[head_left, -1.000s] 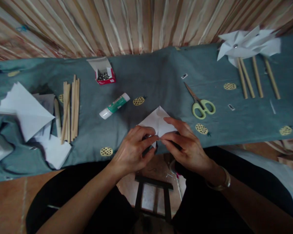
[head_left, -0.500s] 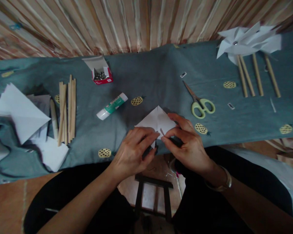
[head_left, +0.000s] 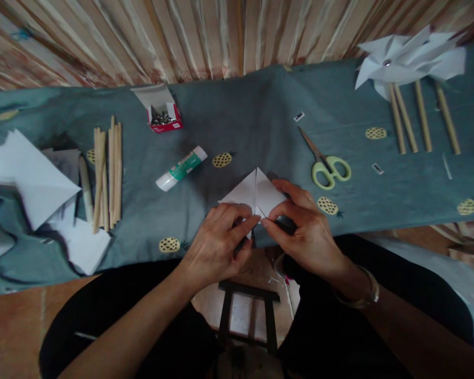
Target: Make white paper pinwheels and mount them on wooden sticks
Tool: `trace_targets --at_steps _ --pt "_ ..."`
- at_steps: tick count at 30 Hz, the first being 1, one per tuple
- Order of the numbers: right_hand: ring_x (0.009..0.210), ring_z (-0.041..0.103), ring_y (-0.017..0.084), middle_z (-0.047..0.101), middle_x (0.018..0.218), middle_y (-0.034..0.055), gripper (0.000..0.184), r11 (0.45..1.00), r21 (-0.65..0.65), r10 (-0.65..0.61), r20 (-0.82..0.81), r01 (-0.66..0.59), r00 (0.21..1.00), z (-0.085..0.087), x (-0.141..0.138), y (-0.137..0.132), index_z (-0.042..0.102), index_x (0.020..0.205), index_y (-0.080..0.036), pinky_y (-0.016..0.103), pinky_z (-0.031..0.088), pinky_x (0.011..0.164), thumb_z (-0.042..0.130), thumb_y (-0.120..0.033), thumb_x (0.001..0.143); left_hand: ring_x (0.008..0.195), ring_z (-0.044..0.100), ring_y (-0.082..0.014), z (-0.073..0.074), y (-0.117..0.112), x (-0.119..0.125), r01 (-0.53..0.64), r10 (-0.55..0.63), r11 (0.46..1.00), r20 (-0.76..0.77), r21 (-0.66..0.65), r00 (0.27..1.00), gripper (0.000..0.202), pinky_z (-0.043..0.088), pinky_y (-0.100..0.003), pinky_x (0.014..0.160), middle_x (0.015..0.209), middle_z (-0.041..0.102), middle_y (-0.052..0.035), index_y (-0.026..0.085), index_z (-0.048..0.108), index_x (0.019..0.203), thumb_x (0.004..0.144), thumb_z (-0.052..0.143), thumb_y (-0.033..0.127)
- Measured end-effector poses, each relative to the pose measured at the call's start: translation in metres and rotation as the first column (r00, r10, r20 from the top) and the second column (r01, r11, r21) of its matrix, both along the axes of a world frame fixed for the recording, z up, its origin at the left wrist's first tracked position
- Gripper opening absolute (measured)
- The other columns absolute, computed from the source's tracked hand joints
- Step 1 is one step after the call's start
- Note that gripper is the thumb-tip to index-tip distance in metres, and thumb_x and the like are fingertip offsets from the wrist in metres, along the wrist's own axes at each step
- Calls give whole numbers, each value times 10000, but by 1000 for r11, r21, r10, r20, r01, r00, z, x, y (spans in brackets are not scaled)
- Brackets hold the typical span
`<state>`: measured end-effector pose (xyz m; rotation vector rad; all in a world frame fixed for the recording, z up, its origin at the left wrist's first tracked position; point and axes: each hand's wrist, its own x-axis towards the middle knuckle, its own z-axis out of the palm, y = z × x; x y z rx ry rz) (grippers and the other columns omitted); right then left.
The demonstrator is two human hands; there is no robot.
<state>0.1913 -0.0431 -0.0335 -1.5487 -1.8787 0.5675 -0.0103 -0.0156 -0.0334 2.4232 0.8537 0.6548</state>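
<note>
Folded white paper (head_left: 256,192): lies at the near edge of the grey-green cloth (head_left: 240,121), centre crease showing. Left hand (head_left: 217,245) and right hand (head_left: 306,231) both pinch its near corner, fingertips meeting; the flap underneath is probably hidden. Judgement: match edges to the crease and press evenly. Scissors (head_left: 326,166) and glue stick (head_left: 181,168) lie nearby, with a striped curtain (head_left: 221,37) behind.

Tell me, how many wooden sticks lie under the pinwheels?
4 sticks at the cloth's far right: two close together, then two spaced rightward, tops under the white pinwheels; others may be hidden.
</note>
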Motion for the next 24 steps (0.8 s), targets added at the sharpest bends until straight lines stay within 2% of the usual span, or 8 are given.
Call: trace_targets --at_steps 6,11,17,21,24 --pt "1238 561 307 578 1350 129 97 1000 -3 -11 -5 11 1000 0 -1 0 624 750 -211 522 462 1020 657 -229 840 986 567 -251 0 0 0 -1 1 1000 1 -6 1000 343 508 -437 813 1086 609 -121 123 594 1185 843 570 128" --pt "1234 560 304 579 1347 132 93 1000 -9 -14 -8 14 1000 1 0 0 625 754 -209 512 464 1021 661 -236 835 987 571 -251 0 0 1 -1 1 1000 -6 -9 1000 332 512 -444 813 1089 612 -121 133 593 1184 854 557 143" --pt "1226 562 308 572 1352 109 103 1000 -1 -15 -14 15 1000 0 -1 0 611 749 -226 553 475 1014 658 -231 840 982 574 -254 0 1 1 -4 4 1000 -9 -16 1000 314 513 -450 810 1077 618 -125 131 603 1170 862 549 155" --pt "1234 554 290 562 1360 71 99 1000 3 -14 -23 14 1000 0 -1 0 597 769 -253 552 482 1019 653 -233 849 986 569 -251 1 1 1 -10 10 1000 -29 -19 1000 311 513 -443 812 1088 618 -114 159 603 1175 870 545 173" --pt "1248 546 288 553 1373 70 48 999 43 -9 -11 10 1000 1 -1 -1 612 842 -267 545 475 1033 636 -235 868 989 566 -256 1 1 1 -8 8 1000 -27 -22 1000 305 511 -444 820 1076 618 -120 137 612 1160 863 556 169"
